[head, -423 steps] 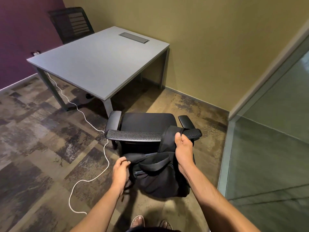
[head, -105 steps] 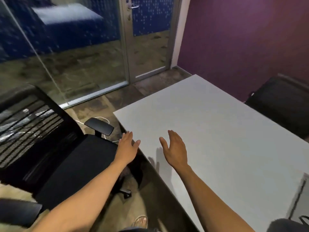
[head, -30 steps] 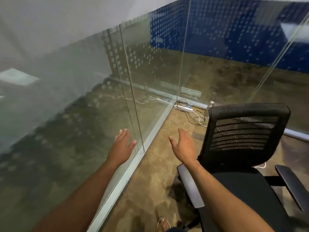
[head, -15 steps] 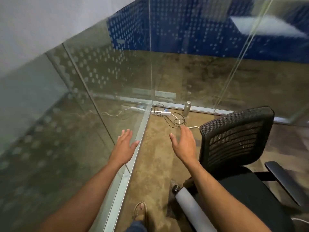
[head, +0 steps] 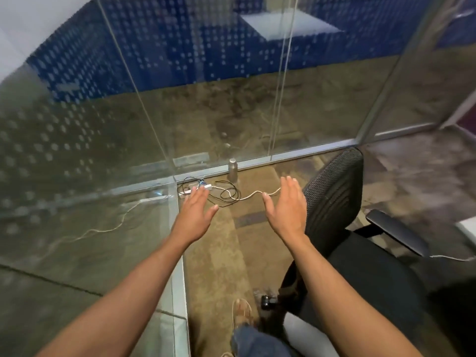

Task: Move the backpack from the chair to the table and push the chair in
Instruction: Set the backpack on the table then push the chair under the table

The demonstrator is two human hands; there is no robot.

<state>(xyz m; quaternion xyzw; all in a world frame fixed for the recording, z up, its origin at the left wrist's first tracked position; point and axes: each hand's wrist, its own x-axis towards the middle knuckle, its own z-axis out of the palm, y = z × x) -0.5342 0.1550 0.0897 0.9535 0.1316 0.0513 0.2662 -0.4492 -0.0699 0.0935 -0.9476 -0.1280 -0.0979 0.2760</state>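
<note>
Head view, looking forward and down: your left hand and right hand are raised side by side, well apart, over the carpeted floor in a glass-walled corner. The chair stands to your right, its mesh backrest just beside the right hand and its seat bare. The backpack is not in view, and only a pale sliver at the right edge may be the worktop, so you cannot confirm from here that the bag is placed.

Risks, as judged from this layout. A white cable, a dark cable and a power strip lie on the floor near the chair, with a metal bottle upright against the glass partition; if you roll the chair backward or swing it wide, a caster could catch a cable or tip the bottle. Another cable runs beneath the far armrest. Your sandalled foot is close to the caster and could be rolled over. A push on the backrest alone may spin the swivel seat instead of driving the chair in.

Hands: both are spread flat, fingers extended and thumbs out, palms down. Neither holds anything, and neither appears to touch the chair.
</note>
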